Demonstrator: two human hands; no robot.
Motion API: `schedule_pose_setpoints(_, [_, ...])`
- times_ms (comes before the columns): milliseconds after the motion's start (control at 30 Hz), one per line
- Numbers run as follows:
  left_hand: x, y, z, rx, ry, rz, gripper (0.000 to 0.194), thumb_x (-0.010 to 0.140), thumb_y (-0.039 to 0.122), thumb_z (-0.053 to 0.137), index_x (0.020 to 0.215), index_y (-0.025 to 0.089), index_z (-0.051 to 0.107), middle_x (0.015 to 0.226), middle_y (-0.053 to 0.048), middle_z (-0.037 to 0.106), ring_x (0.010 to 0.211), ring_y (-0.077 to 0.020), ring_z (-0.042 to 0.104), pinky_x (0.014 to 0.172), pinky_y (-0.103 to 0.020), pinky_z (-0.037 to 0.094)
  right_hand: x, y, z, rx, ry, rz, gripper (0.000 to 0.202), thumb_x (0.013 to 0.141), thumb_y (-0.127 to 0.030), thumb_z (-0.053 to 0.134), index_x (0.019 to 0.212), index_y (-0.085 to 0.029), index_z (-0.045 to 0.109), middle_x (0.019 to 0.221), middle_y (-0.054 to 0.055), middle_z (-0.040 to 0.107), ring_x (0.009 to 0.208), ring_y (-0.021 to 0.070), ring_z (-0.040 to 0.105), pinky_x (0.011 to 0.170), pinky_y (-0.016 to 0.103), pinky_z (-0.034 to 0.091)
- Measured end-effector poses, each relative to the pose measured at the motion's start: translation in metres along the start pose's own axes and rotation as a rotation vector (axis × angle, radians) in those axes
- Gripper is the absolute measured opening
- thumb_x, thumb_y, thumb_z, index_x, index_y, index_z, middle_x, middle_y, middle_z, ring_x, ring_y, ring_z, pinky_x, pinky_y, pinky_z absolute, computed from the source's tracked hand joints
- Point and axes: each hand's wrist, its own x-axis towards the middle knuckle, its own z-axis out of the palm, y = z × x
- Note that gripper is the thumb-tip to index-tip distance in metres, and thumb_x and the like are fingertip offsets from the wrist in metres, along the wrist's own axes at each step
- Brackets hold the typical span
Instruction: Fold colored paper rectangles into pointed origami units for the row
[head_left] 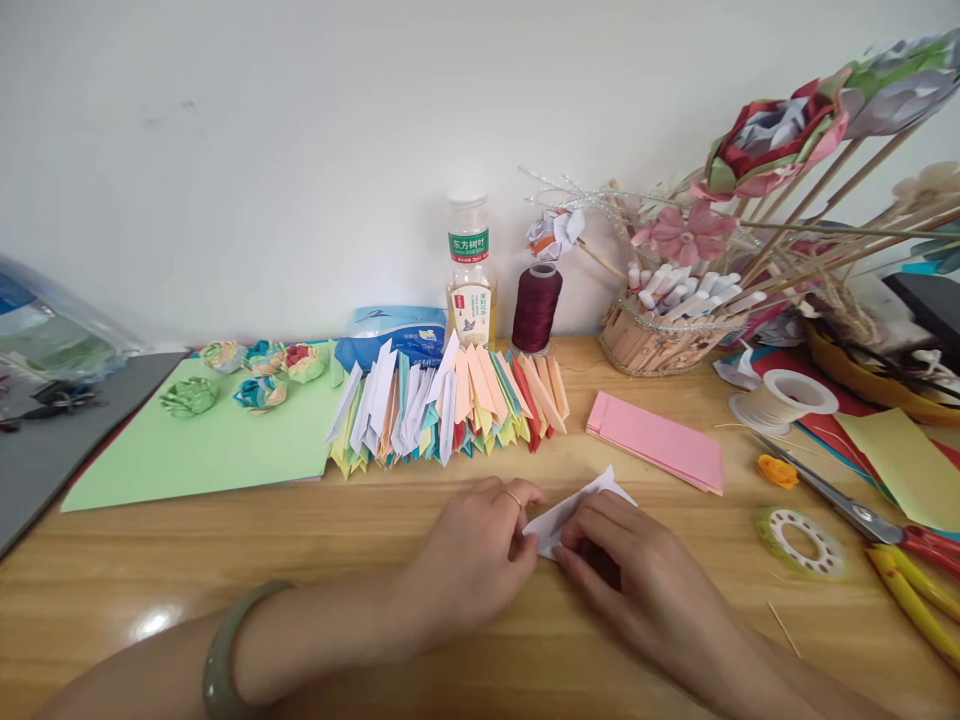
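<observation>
A white piece of folded paper point(581, 503) lies at a slant on the wooden table between my two hands. My left hand point(480, 545), with a ring on one finger, pinches its left end. Curled over the right part of the paper, my right hand point(637, 560) grips it near the lower edge, and its fingers hide some of the folds. Just beyond my hands stands a long row of folded paper pieces point(450, 405) in white, peach, yellow, teal and red. A stack of pink paper strips point(654, 440) rests to the right of the row.
Paper flowers point(262, 392) sit on green sheets point(225, 455) at left. Behind are a tissue pack point(394, 335), a drink bottle point(469, 280), maroon thread point(537, 310) and a marker basket point(664, 340). Scissors point(862, 518), a tape roll point(801, 542), yellow-handled pliers point(911, 590) and a white spool point(784, 400) lie right.
</observation>
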Motion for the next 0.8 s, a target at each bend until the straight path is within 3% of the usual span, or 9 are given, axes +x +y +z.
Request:
schedule_pose_setpoints(267, [0.001, -0.002, 0.002, 0.071, 0.067, 0.052, 0.024, 0.071, 0.004, 0.056, 0.091, 0.016, 0.054, 0.072, 0.001, 0.059, 0.068, -0.0155, 0.057, 0.061, -0.026, 0.045, -0.001, 0.003, 0.001, -0.026, 0.01, 0.015, 0.013, 0.085, -0.015, 0.048, 0.074, -0.019, 0.051, 0.073, 0.002, 0.056, 0.066, 0.0163, 0.052, 0.058, 0.028, 0.04])
schedule_pose_setpoints(400, [-0.007, 0.0, 0.005, 0.402, 0.201, 0.32, 0.01, 0.075, 0.006, 0.05, 0.078, 0.015, 0.053, 0.065, -0.001, 0.057, 0.059, -0.0177, 0.055, 0.05, -0.027, 0.043, 0.0, 0.003, 0.0, -0.02, -0.005, 0.026, 0.014, 0.087, -0.015, 0.047, 0.075, -0.019, 0.053, 0.074, 0.003, 0.057, 0.068, 0.0174, 0.053, 0.059, 0.029, 0.041])
schedule_pose_setpoints(533, [-0.021, 0.0, 0.009, 0.646, 0.299, 0.604, 0.019, 0.082, 0.006, 0.04, 0.083, 0.011, 0.059, 0.052, 0.0, 0.052, 0.044, -0.0171, 0.049, 0.034, -0.026, 0.034, 0.001, 0.003, -0.001, -0.031, -0.022, 0.02, 0.016, 0.088, -0.015, 0.045, 0.074, -0.019, 0.054, 0.074, 0.004, 0.057, 0.069, 0.0178, 0.053, 0.06, 0.03, 0.041])
schedule_pose_setpoints(633, [-0.029, 0.0, 0.013, 0.706, 0.275, 0.637, 0.027, 0.079, 0.002, 0.037, 0.095, 0.003, 0.06, 0.051, -0.002, 0.053, 0.041, -0.0176, 0.05, 0.03, -0.026, 0.033, 0.001, 0.004, -0.001, -0.041, -0.036, 0.025, 0.015, 0.088, -0.015, 0.046, 0.075, -0.019, 0.054, 0.075, 0.003, 0.058, 0.069, 0.0177, 0.053, 0.061, 0.03, 0.041])
schedule_pose_setpoints(800, [-0.031, -0.001, 0.016, 0.749, 0.214, 0.632, 0.03, 0.072, 0.001, 0.041, 0.096, -0.001, 0.06, 0.052, -0.004, 0.055, 0.041, -0.018, 0.051, 0.028, -0.026, 0.033, 0.0, 0.005, -0.001, -0.09, -0.04, 0.022, 0.013, 0.086, -0.014, 0.047, 0.076, -0.019, 0.054, 0.075, 0.003, 0.058, 0.069, 0.0176, 0.053, 0.06, 0.03, 0.041])
